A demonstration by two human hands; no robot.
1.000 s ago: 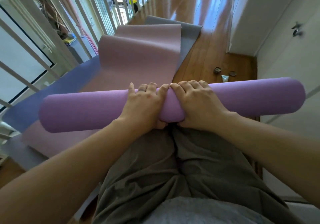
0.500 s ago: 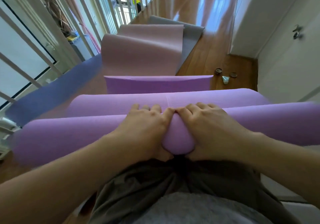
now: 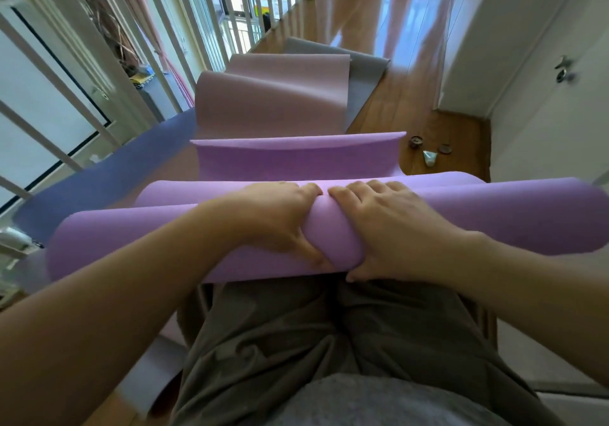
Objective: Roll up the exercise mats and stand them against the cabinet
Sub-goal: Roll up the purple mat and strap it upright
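Head view, and you had the purple mat roll [image 3: 158, 247] right across your lap, its long axis running side to side, one end out past your left forearm and the other leaving the frame beyond your right. Your left hand [image 3: 280, 224] and right hand [image 3: 392, 231] sat side by side at the roll's middle, both clamped on it, with fingers curled over the top, thumbs tucked against the near underside, and the two sets of fingertips almost meeting. As I read it, the next move hung on one thing. The unrolled tail [image 3: 296, 165] lay on the far side of the roll, straight away from you and square to the roll's axis. A loose bulge of mat pressed up just behind the roll, and the tail's free edge curled up a little way beyond. So the turn had to go over the top and away from your body, shared evenly, since neither hand sat nearer the tail. There was not much left to wind in, by the look of it. Beyond the roll, past that tail, the pink mat [image 3: 273, 103] lay spread out with a grey mat [image 3: 365, 73] showing past its far corner. A blue mat [image 3: 99, 188] ran off beyond the roll's left end, and none of the three was rolled yet. Off the roll's right end stood a white door [image 3: 543, 122] with a handle, likely the cabinet, so your right hand was the nearer one for standing the roll up.
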